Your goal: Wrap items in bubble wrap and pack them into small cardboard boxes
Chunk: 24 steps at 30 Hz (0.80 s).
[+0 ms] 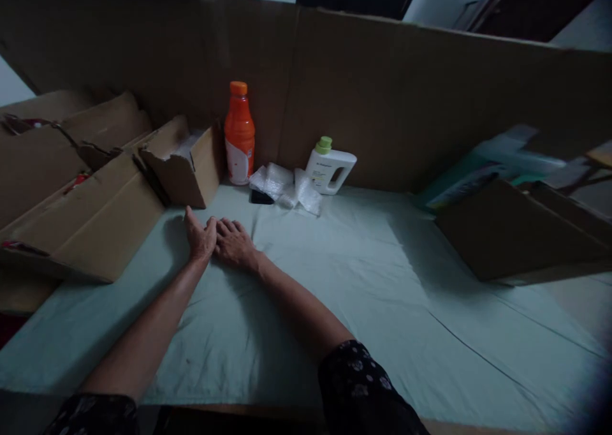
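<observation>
My left hand (201, 236) rests edge-down on the pale green cloth (373, 282), thumb apart from the fingers. Beside it and touching it, my right hand (234, 242) lies palm-down with its fingers stretched forward. Neither hand shows anything in it. The small cardboard box (207, 167) nearest my hands stands just beyond them, with clear plastic showing inside. Behind them an orange bottle (239, 135) with an orange cap stands upright. To its right are crumpled bubble wrap (287, 186), a dark flat object (261, 197) partly under it, and a white handled bottle (329, 167) with a green cap.
Larger cardboard boxes (109, 218) line the left side, with bits of red inside. At the right, another cardboard box (521, 237) stands by a blurred teal plastic pack (468, 173). A tall cardboard wall (382, 97) closes off the back.
</observation>
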Available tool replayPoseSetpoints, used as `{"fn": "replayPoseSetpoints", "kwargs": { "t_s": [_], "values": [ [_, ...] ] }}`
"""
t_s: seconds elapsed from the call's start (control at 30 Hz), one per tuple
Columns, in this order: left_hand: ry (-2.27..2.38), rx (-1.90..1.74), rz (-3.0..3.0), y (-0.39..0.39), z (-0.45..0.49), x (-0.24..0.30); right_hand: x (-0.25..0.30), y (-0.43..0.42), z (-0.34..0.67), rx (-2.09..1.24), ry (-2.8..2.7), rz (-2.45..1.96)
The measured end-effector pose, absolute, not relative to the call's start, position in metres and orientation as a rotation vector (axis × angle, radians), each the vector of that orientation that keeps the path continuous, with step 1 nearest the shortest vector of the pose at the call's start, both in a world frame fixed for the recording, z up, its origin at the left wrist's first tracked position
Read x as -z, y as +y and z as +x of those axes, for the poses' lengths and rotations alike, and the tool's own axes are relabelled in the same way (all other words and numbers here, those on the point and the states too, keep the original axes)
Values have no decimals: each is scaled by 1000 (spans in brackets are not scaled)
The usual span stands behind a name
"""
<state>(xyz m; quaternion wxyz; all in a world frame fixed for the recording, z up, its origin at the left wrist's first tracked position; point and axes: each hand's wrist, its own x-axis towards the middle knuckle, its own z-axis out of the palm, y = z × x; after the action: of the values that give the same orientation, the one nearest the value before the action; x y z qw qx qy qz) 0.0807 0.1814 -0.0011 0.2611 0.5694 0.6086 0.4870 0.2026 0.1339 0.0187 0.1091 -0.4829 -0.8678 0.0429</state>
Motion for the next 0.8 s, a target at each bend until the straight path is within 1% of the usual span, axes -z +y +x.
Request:
{"fn": "replayPoseSetpoints", "kwargs": {
  "t_s": [0.13,0.4,0.5,0.67,0.8],
  "values": [
    [1755,-1145,1735,147,92,-5,-13,85,212,-41,-2572,-1322],
    [1651,-710,2328,83,98,9,-7,-32,234,85,-2587,-1241],
    [1644,-674,2459,78,109,14,-15,-65,242,109,-2630,-1207],
    [1432,-674,2594,76,166,-3,-24,-84,248,95,-2688,-1122],
    [1290,-507,2696,71,218,-17,-32,-79,250,-95,-2784,-933]
  ]
}}
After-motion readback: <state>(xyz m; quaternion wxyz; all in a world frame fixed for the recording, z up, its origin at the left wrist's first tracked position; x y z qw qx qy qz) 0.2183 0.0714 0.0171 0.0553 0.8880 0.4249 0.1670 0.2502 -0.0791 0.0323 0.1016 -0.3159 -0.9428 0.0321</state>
